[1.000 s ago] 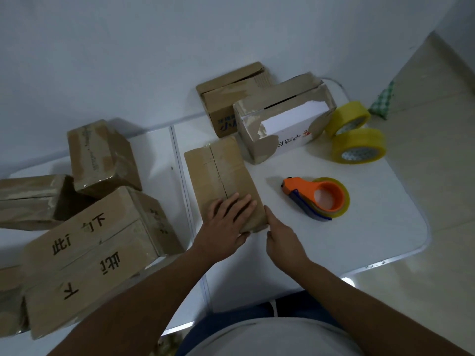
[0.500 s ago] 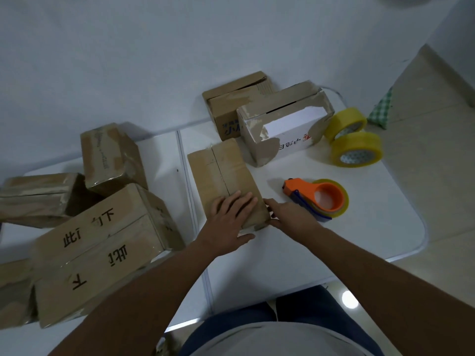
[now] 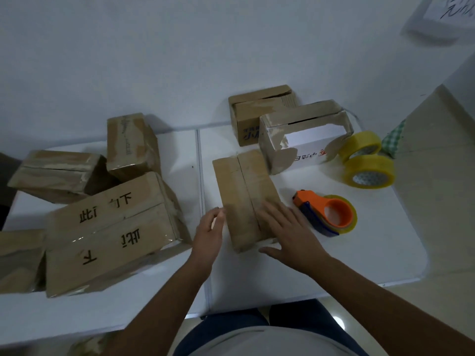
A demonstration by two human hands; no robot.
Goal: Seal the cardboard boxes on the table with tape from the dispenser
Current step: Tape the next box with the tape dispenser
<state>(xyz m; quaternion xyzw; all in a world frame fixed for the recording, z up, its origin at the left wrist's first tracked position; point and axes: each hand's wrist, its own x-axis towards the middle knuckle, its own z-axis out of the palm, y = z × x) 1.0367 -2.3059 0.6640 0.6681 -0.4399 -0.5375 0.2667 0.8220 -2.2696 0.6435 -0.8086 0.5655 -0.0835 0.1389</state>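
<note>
Resting flat on the near end of the small box [image 3: 245,199], your right hand [image 3: 291,233] has its fingers spread and straight across the lid, thumb out along the near edge. Your left hand [image 3: 209,233] sits against the box's left side, fingers loosely bent and touching the cardboard; you grip nothing with either hand. The box lies closed on the white table [image 3: 359,255], its two top flaps meeting along a middle seam, so its contents are hidden. Just right of it lies the orange tape dispenser [image 3: 326,214] with a roll loaded, apart from your fingers. Beyond it stand two yellow tape rolls [image 3: 367,160], one leaning on the other. Behind the small box an open box [image 3: 303,134] lies on its side with a white inner surface showing through the opening; whether anything sits inside you cannot tell. A closed brown box [image 3: 257,111] stands behind that. On your left a large printed box [image 3: 110,227] and other closed boxes crowd together.
</note>
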